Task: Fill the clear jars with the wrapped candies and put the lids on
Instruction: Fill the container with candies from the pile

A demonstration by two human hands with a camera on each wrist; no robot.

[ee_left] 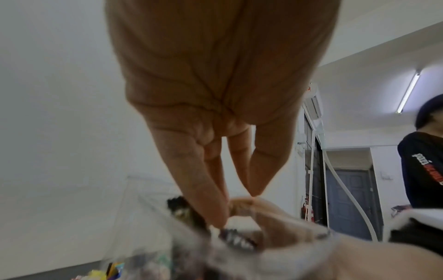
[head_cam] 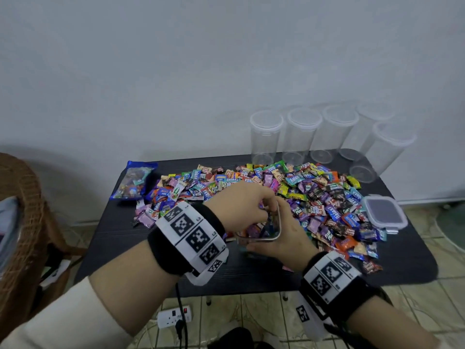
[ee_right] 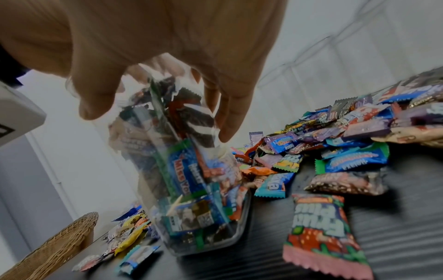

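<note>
Meanwhile right hand grips candy-filled jar

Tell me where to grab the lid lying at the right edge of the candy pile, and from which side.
Take the lid from above, with thumb and fingers across its two opposite rims. It lies flat on the table, and its right side is free of candies, so come in from the right. Avoid the small latch tab at its near edge. The right hand is nearer, but it now holds the jar.
</note>
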